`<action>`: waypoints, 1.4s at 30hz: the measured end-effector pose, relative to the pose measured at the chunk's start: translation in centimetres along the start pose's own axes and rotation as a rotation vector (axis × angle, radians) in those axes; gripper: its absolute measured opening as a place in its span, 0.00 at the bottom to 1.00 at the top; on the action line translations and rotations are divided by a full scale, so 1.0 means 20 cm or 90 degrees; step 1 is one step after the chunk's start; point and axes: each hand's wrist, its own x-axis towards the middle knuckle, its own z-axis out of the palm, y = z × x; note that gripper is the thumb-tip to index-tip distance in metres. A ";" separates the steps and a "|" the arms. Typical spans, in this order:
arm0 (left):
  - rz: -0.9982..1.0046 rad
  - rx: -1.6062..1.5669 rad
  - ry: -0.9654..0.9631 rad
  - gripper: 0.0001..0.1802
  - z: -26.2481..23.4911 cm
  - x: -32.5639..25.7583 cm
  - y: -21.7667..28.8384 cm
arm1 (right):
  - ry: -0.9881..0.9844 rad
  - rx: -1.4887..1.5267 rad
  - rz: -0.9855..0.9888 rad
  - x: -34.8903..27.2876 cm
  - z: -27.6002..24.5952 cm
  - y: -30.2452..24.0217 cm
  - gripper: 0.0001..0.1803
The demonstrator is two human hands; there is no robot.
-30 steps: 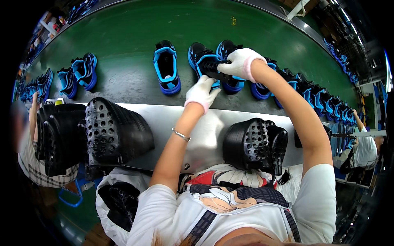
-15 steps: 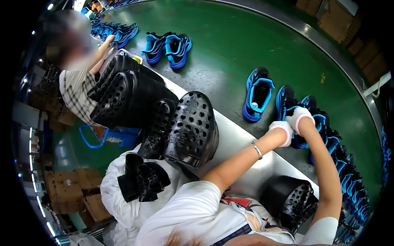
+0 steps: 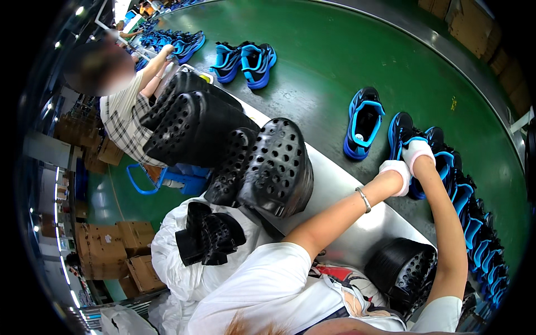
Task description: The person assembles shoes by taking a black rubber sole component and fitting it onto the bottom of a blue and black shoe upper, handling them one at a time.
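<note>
My left hand, in a white glove with a pink cuff, is at the heel side of a black and blue sneaker; its fingers are hidden. My right hand, gloved the same way, is closed at the collar of that sneaker, its fingertips partly out of sight. The sneaker stands on the green belt, toe pointing away. Just left of it is a single sneaker with its collar facing me. Close on the right, a long row of similar sneakers curves toward me.
Black plastic pieces with round holes are stacked on the metal ledge, and another stack lies by my body. Farther left are a pair of sneakers, a co-worker in a plaid garment, a white bag and cardboard boxes.
The whole view has shifted, so things appear farther right. Both my hands stay at the same sneaker and have drawn slightly apart.
</note>
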 end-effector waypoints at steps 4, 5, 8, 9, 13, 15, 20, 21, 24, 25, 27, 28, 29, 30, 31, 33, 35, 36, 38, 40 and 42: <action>-0.004 -0.011 0.008 0.18 -0.01 -0.01 0.00 | -0.074 0.115 0.027 -0.11 -0.10 0.02 0.24; -0.007 -0.022 0.019 0.19 -0.03 -0.05 0.00 | -0.104 0.123 0.045 -0.19 -0.17 0.00 0.26; 0.011 -0.032 0.090 0.20 -0.04 -0.13 -0.02 | 0.013 0.137 -0.093 -0.32 -0.16 0.09 0.29; 0.024 -0.049 0.120 0.20 -0.02 -0.15 -0.03 | 0.038 0.175 -0.135 -0.43 -0.19 0.10 0.25; 0.011 -0.016 0.141 0.18 -0.04 -0.19 -0.04 | 0.089 0.232 -0.212 -0.81 -0.31 0.13 0.19; -0.002 -0.018 0.161 0.20 0.00 -0.16 -0.06 | 0.133 0.229 -0.229 -1.00 -0.34 0.14 0.18; -0.033 -0.011 0.139 0.23 -0.01 -0.21 -0.03 | 0.210 0.248 -0.212 -1.41 -0.26 0.27 0.15; -0.037 -0.005 0.146 0.23 0.01 -0.20 -0.05 | 0.202 0.254 -0.200 -1.48 -0.26 0.27 0.14; -0.029 0.015 0.157 0.24 -0.02 -0.25 0.01 | 0.228 0.308 -0.158 -1.61 -0.22 0.34 0.14; -0.002 0.052 0.222 0.24 -0.03 -0.25 -0.01 | 0.230 0.326 -0.142 -1.65 -0.19 0.38 0.14; -0.011 0.030 0.312 0.28 -0.01 -0.36 0.04 | 0.295 0.321 -0.139 -1.70 -0.16 0.47 0.13; -0.013 -0.049 0.352 0.30 0.01 -0.42 0.02 | 0.303 0.323 -0.140 -1.72 -0.16 0.45 0.13; 0.064 -0.030 0.513 0.23 0.08 -0.39 -0.06 | 0.304 0.334 -0.139 -1.72 -0.15 0.42 0.13; 0.187 0.011 0.721 0.22 0.15 -0.35 -0.15 | 0.296 0.324 -0.124 -1.74 -0.15 0.41 0.13; 0.215 -0.014 0.762 0.21 0.16 -0.41 -0.16 | 0.308 0.308 -0.117 -1.75 -0.13 0.41 0.13; 0.198 -0.135 0.725 0.19 0.22 -0.49 -0.12 | 0.302 0.302 -0.119 -1.77 -0.11 0.41 0.11; 0.194 -0.230 0.657 0.18 0.27 -0.55 -0.06 | 0.338 0.310 -0.149 -1.80 -0.08 0.43 0.09; 0.203 -0.237 0.632 0.17 0.30 -0.56 -0.06 | 0.375 0.236 -0.207 -1.82 -0.07 0.43 0.09; 0.228 -0.237 0.605 0.17 0.36 -0.57 -0.06 | 0.349 0.303 -0.167 -1.85 -0.05 0.42 0.09; 0.235 -0.256 0.576 0.16 0.41 -0.58 -0.07 | 0.327 0.315 -0.162 -1.86 -0.03 0.39 0.13; 0.235 -0.257 0.563 0.16 0.43 -0.60 -0.06 | 0.294 0.302 -0.133 -1.88 -0.04 0.36 0.18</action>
